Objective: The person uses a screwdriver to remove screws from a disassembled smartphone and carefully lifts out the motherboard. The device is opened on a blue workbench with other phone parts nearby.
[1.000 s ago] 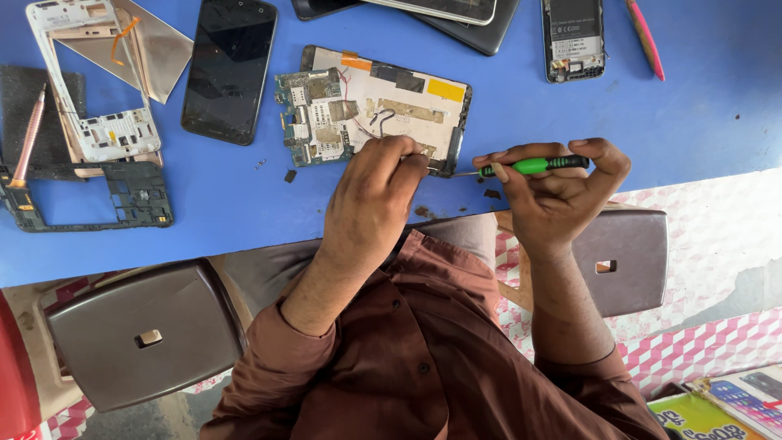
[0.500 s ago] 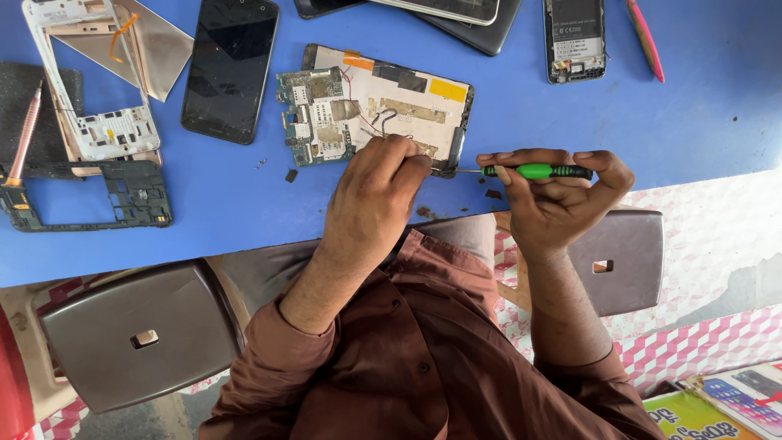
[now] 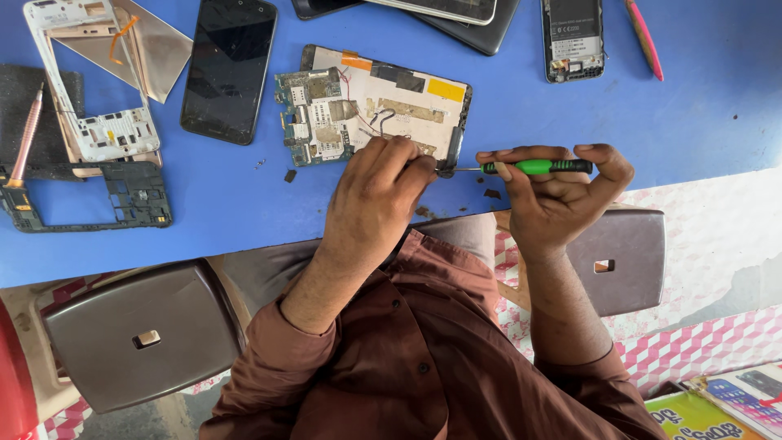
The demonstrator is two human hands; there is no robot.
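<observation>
An opened tablet (image 3: 407, 102) lies back-up on the blue table (image 3: 700, 122), its green circuit board (image 3: 314, 118) and wires exposed. My left hand (image 3: 379, 195) rests on the tablet's near right corner, fingertips pinching its edge. My right hand (image 3: 558, 200) holds a green-handled screwdriver (image 3: 533, 167) level, and its tip touches that same corner right beside my left fingers. Small dark bits (image 3: 290, 175) lie on the table near the tablet.
A black phone (image 3: 228, 69) lies left of the tablet. Further left are a white phone frame (image 3: 90, 90), a dark frame (image 3: 90, 204) and a pink pen-like tool (image 3: 26, 134). More devices (image 3: 574, 37) line the far edge. Brown stools (image 3: 138, 334) stand under the table.
My right fingers have shifted slightly along the screwdriver handle. The tip stays at the tablet's corner and my left hand has barely moved.
</observation>
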